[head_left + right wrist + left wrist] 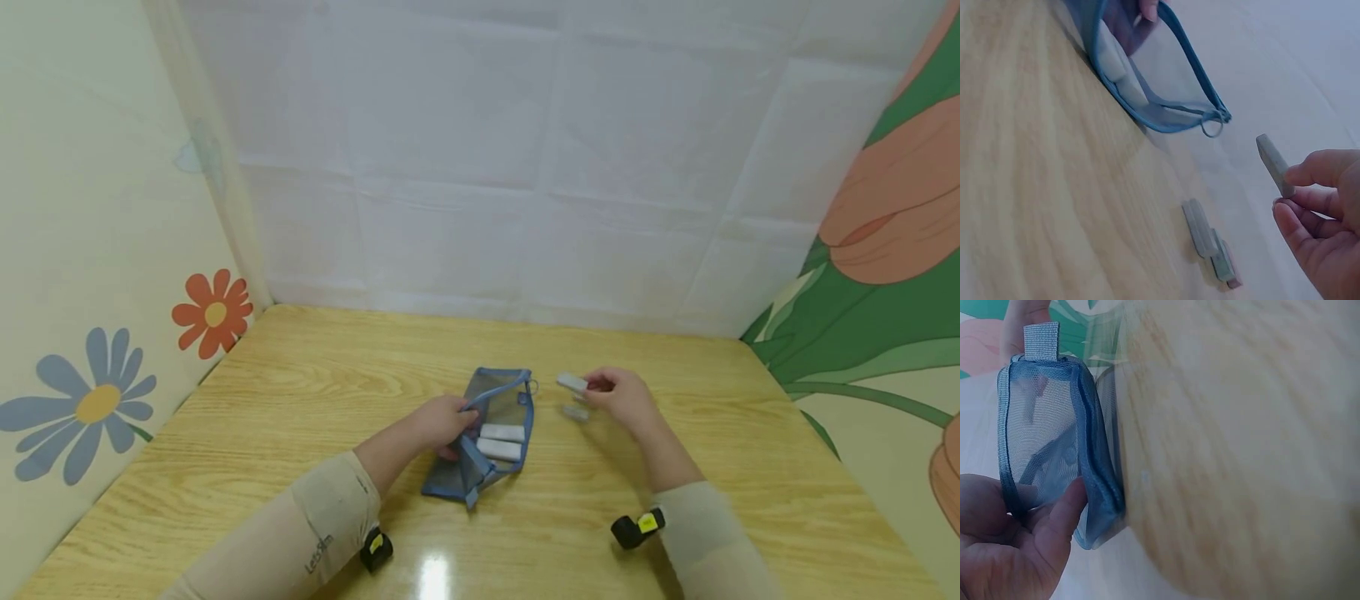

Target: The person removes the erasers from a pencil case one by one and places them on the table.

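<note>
A blue mesh zip pouch [529, 427] lies on the table with its mouth spread wide. My left hand [438, 423] grips its near edge, thumb on one side and fingers on the other, as the left wrist view shows. Two white blocks [499, 450] lie side by side inside. To the right of the pouch, my right hand [624, 398] pinches a small light-grey rectangular block [1272, 164] between thumb and fingertips, raised above the table. Below it, a whitish block [1196, 228], a greenish block [1222, 256] and a pinkish block [1235, 283] sit in a row.
The wood-grain table [360, 358] runs back to a white sheet [450, 167]. Flower-printed panels stand at the left and right sides. A metal ring [1212, 125] hangs at the pouch's zip end. Black wrist cameras sit on both sleeves.
</note>
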Available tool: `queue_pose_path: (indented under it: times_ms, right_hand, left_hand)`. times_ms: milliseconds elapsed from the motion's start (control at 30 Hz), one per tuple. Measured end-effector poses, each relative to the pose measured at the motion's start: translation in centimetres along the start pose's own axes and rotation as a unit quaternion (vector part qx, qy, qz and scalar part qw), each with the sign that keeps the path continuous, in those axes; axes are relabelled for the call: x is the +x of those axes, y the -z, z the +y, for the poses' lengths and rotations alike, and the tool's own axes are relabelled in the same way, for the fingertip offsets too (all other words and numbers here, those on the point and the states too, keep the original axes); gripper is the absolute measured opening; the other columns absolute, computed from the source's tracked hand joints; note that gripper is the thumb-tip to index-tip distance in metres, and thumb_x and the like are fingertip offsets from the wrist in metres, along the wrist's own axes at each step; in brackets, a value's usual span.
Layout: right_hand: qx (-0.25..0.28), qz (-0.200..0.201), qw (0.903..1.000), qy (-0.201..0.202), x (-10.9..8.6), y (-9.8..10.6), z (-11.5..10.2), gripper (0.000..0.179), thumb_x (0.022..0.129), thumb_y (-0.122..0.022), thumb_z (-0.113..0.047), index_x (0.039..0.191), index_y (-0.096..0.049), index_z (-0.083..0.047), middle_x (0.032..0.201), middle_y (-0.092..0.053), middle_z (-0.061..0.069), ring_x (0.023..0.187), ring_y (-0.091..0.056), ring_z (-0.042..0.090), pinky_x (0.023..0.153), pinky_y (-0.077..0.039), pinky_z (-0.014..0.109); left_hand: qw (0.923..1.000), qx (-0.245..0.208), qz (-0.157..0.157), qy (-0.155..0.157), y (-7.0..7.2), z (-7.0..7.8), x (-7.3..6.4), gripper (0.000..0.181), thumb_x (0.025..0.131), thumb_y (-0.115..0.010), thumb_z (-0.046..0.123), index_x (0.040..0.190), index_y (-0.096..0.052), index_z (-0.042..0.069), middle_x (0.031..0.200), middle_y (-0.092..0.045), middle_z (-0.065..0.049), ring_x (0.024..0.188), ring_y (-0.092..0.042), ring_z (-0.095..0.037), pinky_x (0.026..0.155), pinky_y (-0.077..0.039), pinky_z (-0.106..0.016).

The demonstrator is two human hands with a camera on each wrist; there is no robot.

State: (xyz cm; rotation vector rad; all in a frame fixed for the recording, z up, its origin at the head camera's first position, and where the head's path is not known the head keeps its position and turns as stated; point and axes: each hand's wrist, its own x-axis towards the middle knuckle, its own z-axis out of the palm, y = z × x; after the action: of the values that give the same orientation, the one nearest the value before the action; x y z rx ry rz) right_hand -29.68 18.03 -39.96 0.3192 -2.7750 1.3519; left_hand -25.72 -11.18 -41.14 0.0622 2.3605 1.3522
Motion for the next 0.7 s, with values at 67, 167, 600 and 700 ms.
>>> queue_pose_path:
  times_ms: [67, 167, 600, 700]
  right_hand:
    - [-0.005, 0.004, 1.0, -0.004, 0.1, 0.6, 0.3, 0.023, 0.081, -0.066, -0.007, 0.101, -0.063, 0.005, 0.09, -0.065, 0.014, 0.084, -0.06, 0.023, 0.069, -0.052, 0.028]
    - [-0.017, 0.019, 0.9995, -0.017, 0.2, 1.4, 0.8, 0.024, 0.082, -0.066, -0.009, 0.103, -0.062, 0.003, 0.093, -0.064, 0.014, 0.087, -0.059, 0.025, 0.073, -0.051, 0.031]
    - [-0.029, 0.051, 0.997, -0.05, 0.1, 3.5, 3.4, 0.026, 0.084, -0.064, -0.01, 0.105, -0.06, 0.004, 0.099, -0.062, 0.018, 0.092, -0.056, 0.029, 0.078, -0.048, 0.036]
    - [-0.038, 0.052, 0.9964, -0.055, 0.2, 3.7, 4.1, 0.026, 0.084, -0.063, -0.01, 0.105, -0.06, 0.004, 0.099, -0.062, 0.018, 0.092, -0.056, 0.029, 0.078, -0.048, 0.037]
  left_hand:
    - [1.0, 0.001, 0.0, 0.001, 0.0, 0.0, 0.0, 0.02, 0.096, -0.043, 0.016, 0.091, -0.057, 0.003, 0.095, -0.061, -0.008, 0.083, -0.061, -0.021, 0.054, -0.057, -0.034]
    - [1.0, 0.001, 0.002, 0.001, 0.0, 0.1, -0.1, 0.019, 0.096, -0.043, 0.015, 0.091, -0.056, 0.002, 0.093, -0.06, -0.008, 0.081, -0.061, -0.02, 0.054, -0.057, -0.035]
    - [0.9999, 0.013, 0.006, 0.0, 0.0, 0.2, -0.2, 0.016, 0.096, -0.042, 0.009, 0.089, -0.054, 0.002, 0.088, -0.058, -0.008, 0.079, -0.059, -0.019, 0.053, -0.056, -0.035]
    - [0.9999, 0.013, 0.006, -0.001, -0.1, 0.1, -0.1, 0.016, 0.095, -0.042, 0.009, 0.089, -0.055, 0.003, 0.088, -0.058, -0.008, 0.08, -0.059, -0.019, 0.053, -0.056, -0.035]
